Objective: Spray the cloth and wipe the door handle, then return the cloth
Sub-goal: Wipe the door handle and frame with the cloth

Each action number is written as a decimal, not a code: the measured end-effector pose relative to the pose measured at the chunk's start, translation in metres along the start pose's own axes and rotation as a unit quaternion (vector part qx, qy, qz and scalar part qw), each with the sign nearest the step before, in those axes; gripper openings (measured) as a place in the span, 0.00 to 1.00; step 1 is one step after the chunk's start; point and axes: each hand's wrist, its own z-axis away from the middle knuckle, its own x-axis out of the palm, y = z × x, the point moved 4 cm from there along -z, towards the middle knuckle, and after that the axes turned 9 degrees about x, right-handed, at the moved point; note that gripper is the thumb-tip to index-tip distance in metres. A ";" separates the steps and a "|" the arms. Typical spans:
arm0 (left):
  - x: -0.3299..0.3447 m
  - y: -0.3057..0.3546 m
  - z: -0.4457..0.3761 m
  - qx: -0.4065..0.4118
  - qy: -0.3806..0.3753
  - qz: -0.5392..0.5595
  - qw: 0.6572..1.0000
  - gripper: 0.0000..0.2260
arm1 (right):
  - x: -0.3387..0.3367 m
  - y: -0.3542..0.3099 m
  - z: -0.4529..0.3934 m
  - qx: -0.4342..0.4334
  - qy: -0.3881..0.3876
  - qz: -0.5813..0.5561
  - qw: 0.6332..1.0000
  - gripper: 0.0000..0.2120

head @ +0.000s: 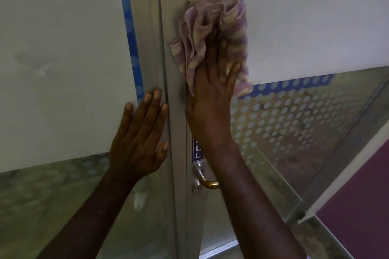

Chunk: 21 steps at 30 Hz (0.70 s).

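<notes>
A purple and cream cloth (208,27) is bunched against the grey door frame (179,73), well above the handle. My right hand (212,99) presses flat on the cloth with fingers spread. Low on the same frame sits the door handle (207,181), a curved brass lever on a silver base, partly hidden behind my right forearm. My left hand (143,134) rests flat and open on the frosted panel and the frame's edge to the left, holding nothing.
Frosted glass panels with blue dotted borders (130,33) stand on both sides of the frame. A purple sticker (197,151) sits above the handle. Lower glass is clear with white dots (284,115). A purple floor (357,206) shows at the lower right.
</notes>
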 end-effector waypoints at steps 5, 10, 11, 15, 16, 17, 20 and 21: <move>-0.001 0.002 -0.002 -0.010 -0.001 -0.011 1.000 0.29 | 0.021 0.013 0.059 0.054 -0.043 0.051 0.996 0.45; -0.003 0.001 -0.002 -0.018 -0.011 -0.018 1.000 0.29 | 0.041 0.046 0.173 0.114 -0.204 0.135 0.963 0.43; -0.003 0.001 -0.002 -0.017 -0.012 -0.020 1.000 0.29 | 0.041 0.050 0.186 0.122 -0.235 0.144 0.954 0.41; -0.001 0.000 -0.001 -0.019 -0.016 -0.026 0.999 0.29 | 0.034 0.053 0.194 0.153 -0.288 0.112 0.939 0.42; -0.001 0.000 -0.001 -0.019 -0.016 -0.024 0.999 0.29 | 0.029 0.052 0.190 0.146 -0.284 0.098 0.942 0.42; -0.001 0.000 0.000 -0.018 -0.015 -0.023 0.999 0.29 | 0.021 0.051 0.185 0.143 -0.278 0.063 0.948 0.41; 0.000 -0.001 0.000 -0.011 -0.013 -0.022 1.000 0.29 | -0.012 0.050 0.171 0.193 -0.236 -0.140 0.942 0.40; 0.000 -0.001 0.000 -0.008 -0.011 -0.023 1.000 0.29 | -0.026 0.052 0.167 0.222 -0.207 -0.203 0.931 0.38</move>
